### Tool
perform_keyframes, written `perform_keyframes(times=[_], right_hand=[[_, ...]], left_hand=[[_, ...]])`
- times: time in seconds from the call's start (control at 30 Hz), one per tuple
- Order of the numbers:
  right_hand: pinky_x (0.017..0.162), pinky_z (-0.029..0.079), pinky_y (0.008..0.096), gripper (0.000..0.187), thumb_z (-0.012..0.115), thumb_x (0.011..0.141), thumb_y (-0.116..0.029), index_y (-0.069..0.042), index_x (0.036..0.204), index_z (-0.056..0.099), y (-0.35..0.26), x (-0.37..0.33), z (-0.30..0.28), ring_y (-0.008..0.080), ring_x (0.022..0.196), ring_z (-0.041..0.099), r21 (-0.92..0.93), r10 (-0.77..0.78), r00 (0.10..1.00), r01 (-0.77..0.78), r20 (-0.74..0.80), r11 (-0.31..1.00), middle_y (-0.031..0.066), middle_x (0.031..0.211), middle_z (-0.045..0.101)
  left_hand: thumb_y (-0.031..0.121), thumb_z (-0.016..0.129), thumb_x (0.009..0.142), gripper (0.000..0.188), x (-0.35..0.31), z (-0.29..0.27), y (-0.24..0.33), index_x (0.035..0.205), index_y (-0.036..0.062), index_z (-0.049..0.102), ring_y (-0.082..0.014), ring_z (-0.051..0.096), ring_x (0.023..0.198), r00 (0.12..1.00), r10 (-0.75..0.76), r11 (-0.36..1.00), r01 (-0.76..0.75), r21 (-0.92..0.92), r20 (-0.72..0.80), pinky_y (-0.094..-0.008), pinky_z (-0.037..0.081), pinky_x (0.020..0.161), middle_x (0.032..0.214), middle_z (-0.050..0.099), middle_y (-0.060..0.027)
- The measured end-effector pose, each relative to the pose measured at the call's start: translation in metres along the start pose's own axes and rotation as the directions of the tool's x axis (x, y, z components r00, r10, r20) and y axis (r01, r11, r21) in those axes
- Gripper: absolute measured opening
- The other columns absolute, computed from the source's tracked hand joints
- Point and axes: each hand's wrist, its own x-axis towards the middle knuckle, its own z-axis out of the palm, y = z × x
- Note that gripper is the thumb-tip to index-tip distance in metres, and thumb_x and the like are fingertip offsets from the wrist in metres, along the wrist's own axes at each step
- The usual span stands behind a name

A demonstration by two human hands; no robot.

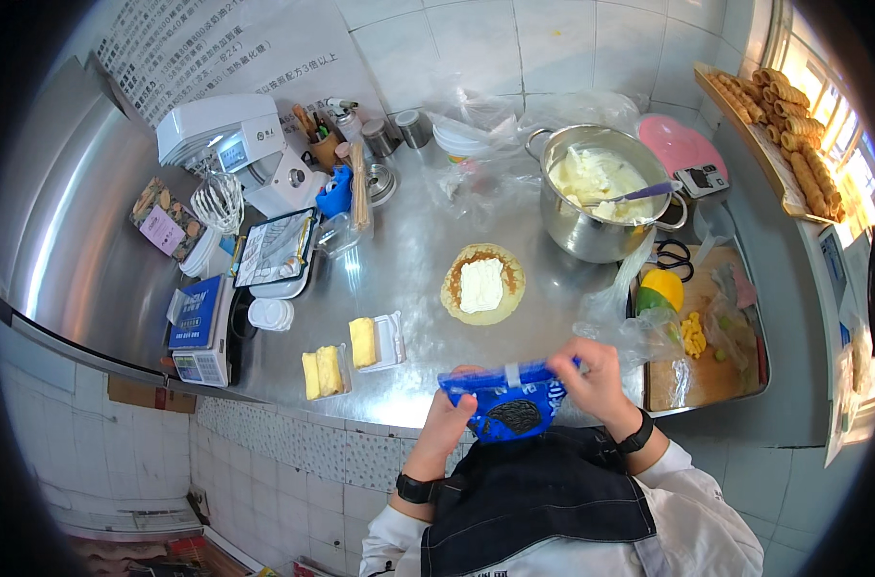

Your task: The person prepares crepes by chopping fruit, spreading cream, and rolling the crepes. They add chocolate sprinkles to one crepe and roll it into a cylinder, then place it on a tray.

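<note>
In front of my apron I hold a blue plastic bag (545, 406) with a dark round cookie pictured on it. My left hand (447, 423) grips its left side, thumb across the front. The fingers of my right hand (596, 380) are closed on the upper right corner of the bag. Beyond the bag, a thin round pancake (451, 288) lies flat on the steel table. A rectangle of white cream (481, 285) is spread over its middle. To the left are yellow rolled pancakes (362, 343), some in small clear trays (390, 337).
A steel pot (591, 236) of white cream with a purple-handled spatula (639, 191) stands back right. Near it are black scissors (676, 258) and a cutting board (683, 385) with a mango (661, 286). A mixer (226, 144), tablet (276, 248) and scale (202, 367) line the left.
</note>
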Motion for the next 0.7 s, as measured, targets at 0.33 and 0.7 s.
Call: perform_keyframes(times=[0.33,0.7], right_hand=[[0.048,0.033,0.0197,0.044,0.053,0.102,-0.035,-0.006,0.068,0.056,0.013,0.010,0.012,0.0004,0.054,0.040,0.465,0.523,0.839,-0.526,0.148,0.712,-0.0079,0.061,0.047],[0.079,0.046,0.0326,0.031,0.077,0.082,-0.018,-0.004,0.105,0.062,-0.008,0.012,-0.012,0.0199,0.084,0.059,0.186,-0.288,0.925,0.247,0.246,0.951,0.0046,0.093,0.064]], left_hand=[[0.002,0.066,0.088,0.056,0.002,0.015,0.007,0.137,0.0046,0.040,-0.0203,0.061,0.102,0.927,0.375,0.803,-0.314,0.506,-0.020,-0.0314,0.050,0.087,0.113,0.063,-0.0147],[0.023,0.053,0.098,0.032,-0.018,0.018,0.026,0.081,-0.0022,0.063,-0.0187,0.052,0.054,0.860,0.483,0.652,-0.228,0.723,-0.165,-0.0303,0.042,0.053,0.062,0.056,-0.0098]])
